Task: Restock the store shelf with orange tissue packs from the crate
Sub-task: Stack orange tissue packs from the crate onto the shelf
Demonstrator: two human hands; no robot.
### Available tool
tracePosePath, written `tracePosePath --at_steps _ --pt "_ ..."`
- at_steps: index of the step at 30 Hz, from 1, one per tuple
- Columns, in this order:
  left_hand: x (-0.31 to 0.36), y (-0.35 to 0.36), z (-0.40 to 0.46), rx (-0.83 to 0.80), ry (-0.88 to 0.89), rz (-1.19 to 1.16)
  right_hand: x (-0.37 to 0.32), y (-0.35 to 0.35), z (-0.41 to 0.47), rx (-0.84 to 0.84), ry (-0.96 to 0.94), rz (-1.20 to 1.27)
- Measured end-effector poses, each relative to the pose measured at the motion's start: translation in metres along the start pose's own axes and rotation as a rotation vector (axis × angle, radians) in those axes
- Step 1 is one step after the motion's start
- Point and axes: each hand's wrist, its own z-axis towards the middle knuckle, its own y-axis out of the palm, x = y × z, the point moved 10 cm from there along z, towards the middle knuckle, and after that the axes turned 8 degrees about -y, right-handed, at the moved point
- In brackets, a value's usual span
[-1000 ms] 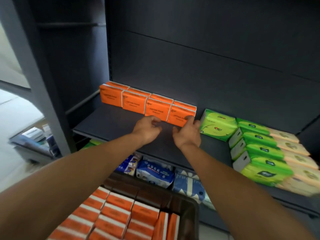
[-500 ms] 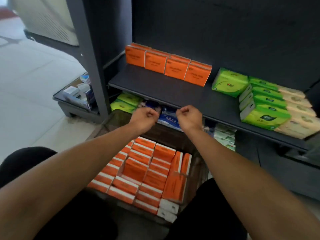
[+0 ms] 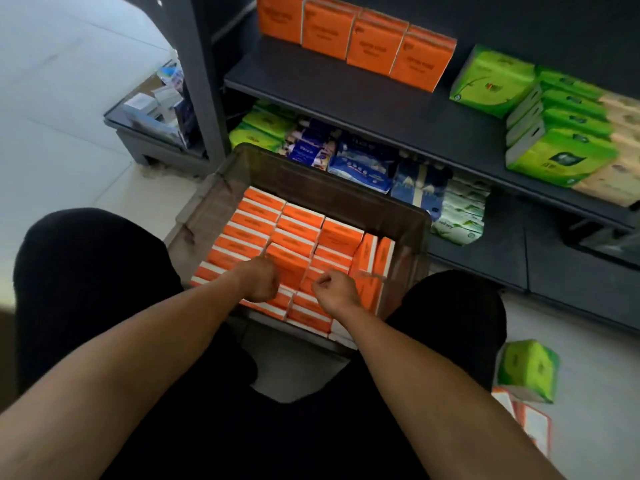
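— Hands first: how do they sit?

— Left hand (image 3: 258, 280) and right hand (image 3: 334, 291) hover side by side over the near end of the crate (image 3: 346, 195), fingers curled into loose fists. Neither one grips a pack.

— Where are the orange tissue packs (image 3: 294, 233)?

— Directly beneath both hands and running away from them, filling the crate in rows. Most lie flat; two stand on edge just past the right hand. I cannot count the whole load, since the hands cover some.

— And on the shelf (image 3: 346, 98)?

— Four orange packs (image 3: 374, 43) stand upright in a row, well beyond the hands. Further right of the right hand sit green packs (image 3: 561, 133); four fronts show. One more green pack (image 3: 528, 374) lies on the floor beside the right forearm.
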Motion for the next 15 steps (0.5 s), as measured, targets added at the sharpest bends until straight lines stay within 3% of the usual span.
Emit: tracePosePath --at_steps 4,15 --pt "-0.001 0.029 0.007 -0.154 -0.027 0.195 0.006 0.005 -0.002 -0.063 0.008 -0.026" --pt "0.010 0.048 0.007 -0.281 0.112 0.398 0.012 0.019 -0.002 -0.137 -0.009 -0.041"
